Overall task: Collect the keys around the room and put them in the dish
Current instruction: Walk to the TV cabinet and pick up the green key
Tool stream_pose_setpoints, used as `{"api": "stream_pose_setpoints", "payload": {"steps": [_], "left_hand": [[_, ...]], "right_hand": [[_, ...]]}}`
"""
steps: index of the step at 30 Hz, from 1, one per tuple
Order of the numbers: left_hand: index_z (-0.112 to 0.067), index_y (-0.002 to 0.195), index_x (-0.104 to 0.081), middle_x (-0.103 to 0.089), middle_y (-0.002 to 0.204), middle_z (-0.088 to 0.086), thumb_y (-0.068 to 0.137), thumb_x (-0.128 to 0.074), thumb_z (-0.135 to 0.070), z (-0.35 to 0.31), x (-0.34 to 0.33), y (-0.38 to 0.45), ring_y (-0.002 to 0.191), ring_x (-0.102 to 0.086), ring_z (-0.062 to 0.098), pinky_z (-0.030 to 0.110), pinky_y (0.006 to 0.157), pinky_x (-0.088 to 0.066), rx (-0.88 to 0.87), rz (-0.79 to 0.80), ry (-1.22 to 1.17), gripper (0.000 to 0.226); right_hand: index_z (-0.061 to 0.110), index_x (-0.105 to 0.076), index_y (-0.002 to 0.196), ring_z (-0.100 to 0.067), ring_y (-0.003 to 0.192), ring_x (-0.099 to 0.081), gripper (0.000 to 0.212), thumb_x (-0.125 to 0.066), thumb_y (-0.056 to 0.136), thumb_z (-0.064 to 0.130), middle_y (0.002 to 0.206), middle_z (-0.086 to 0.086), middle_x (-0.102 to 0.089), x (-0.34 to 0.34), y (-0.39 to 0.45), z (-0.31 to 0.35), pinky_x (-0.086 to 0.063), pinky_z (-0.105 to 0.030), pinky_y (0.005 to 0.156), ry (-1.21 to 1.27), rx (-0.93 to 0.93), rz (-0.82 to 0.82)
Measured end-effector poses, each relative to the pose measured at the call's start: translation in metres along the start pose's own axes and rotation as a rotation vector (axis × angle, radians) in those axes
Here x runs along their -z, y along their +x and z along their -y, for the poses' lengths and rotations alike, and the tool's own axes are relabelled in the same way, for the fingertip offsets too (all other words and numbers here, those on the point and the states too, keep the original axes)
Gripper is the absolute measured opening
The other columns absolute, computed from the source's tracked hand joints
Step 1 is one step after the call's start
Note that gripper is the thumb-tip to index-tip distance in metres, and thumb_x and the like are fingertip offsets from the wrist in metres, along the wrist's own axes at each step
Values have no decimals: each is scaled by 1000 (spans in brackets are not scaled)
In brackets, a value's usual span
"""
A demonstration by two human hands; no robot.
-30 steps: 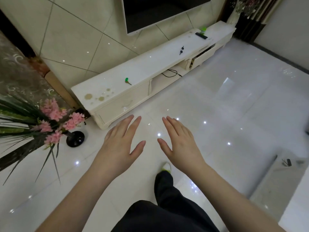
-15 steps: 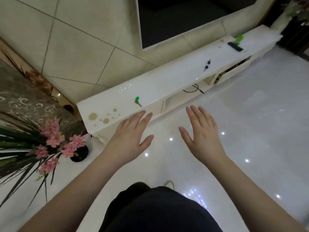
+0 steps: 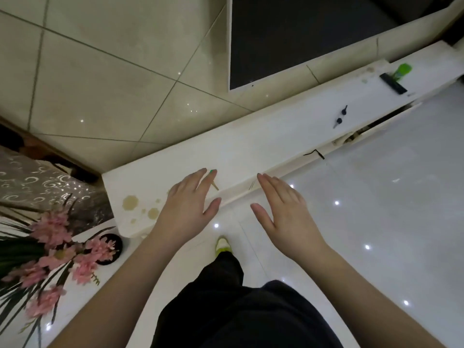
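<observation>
Here, notes as seen from the head view.

Green-headed key [image 3: 214, 179]: lies flat on the white TV cabinet [image 3: 251, 146] top, near its left end. Long axis runs diagonally; green head points up-left toward the wall, brass blade points down-right toward the cabinet's front edge. The head is mostly hidden behind fingertips.

Black-headed keys [image 3: 341, 116]: a pair farther right on the same top, well apart from both hands. They lie roughly in line, slanting from upper right to lower left.

Key relative to hands: green-headed key sits just at the tips of the left hand's fingers; whether they touch it, cannot tell. Right hand is off to the key's right, apart from it.

Left hand [image 3: 187, 209]: palm down, fingers extended and loosely together, thumb spread. Grasps nothing; hovers over the cabinet's stained corner.

Right hand [image 3: 283, 212]: flat, fingers straight, thumb out, empty, held over the cabinet's front edge and the glossy floor [image 3: 376, 222].

Other: black remote [image 3: 393, 83] and green object [image 3: 402, 70] at the cabinet's far right; pink flowers [image 3: 57, 247] lower left.
</observation>
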State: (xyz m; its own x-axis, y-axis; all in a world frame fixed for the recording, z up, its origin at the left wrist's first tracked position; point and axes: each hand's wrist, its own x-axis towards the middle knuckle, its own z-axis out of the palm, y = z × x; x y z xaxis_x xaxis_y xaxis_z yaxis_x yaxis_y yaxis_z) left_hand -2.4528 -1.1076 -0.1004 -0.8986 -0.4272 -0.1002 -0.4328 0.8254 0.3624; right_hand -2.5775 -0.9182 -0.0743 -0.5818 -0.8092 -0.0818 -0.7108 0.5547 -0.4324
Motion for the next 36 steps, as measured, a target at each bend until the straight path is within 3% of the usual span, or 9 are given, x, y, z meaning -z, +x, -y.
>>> {"api": "stream_pose_setpoints", "payload": {"steps": [6,12,15,21,25,28,36], "left_hand": [[-23,136,-52,-58,134,4,96,-48,-34,61,-47,93,113,-58,24,38,89,-46,99,150,-24,41],[-25,133,-53,-64,116,4,97,-47,-33,112,-150,165,100,-61,22,36,85,-48,362,308,-163,38],[-20,131,-53,-67,109,6,96,-49,-31,132,-205,187,100,-61,25,35,85,-47,557,281,-298,37],[-15,127,-53,-69,105,9,93,-57,-27,166,-299,220,103,-61,29,34,83,-49,886,225,-459,37],[-12,133,-48,-60,120,14,86,-67,-31,175,-339,237,109,-58,32,35,85,-46,984,157,-487,54],[-13,129,-47,-54,122,16,80,-74,-29,175,-355,247,101,-59,33,37,81,-47,1054,115,-484,58],[-10,110,-54,-54,116,15,81,-74,-18,175,-373,252,93,-60,31,36,77,-49,1086,78,-449,36]], "right_hand": [[20,-27,150,-14,143,-27,68,-19,94,59,154,0,-35,-17,69,-24,-20,-34,117,18,-42,116],[21,-28,149,-15,141,-30,67,-21,93,58,153,3,-36,-57,127,-66,-19,-29,114,80,-37,176],[22,-33,147,-11,140,-31,61,-29,95,54,148,12,-35,-75,154,-88,-22,-30,112,149,46,153],[20,-32,147,-12,143,-26,60,-30,96,51,151,3,-37,-120,190,-140,-21,-33,113,118,82,151],[16,-35,147,-19,142,-29,59,-32,97,47,151,-3,-39,-145,198,-167,-25,-39,114,68,101,153],[14,-35,147,-21,143,-28,58,-36,96,44,152,-4,-39,-154,200,-181,-26,-42,115,28,89,136],[15,-34,147,-22,143,-28,59,-35,96,45,152,-6,-39,-157,202,-191,-25,-42,115,62,59,107]]}}
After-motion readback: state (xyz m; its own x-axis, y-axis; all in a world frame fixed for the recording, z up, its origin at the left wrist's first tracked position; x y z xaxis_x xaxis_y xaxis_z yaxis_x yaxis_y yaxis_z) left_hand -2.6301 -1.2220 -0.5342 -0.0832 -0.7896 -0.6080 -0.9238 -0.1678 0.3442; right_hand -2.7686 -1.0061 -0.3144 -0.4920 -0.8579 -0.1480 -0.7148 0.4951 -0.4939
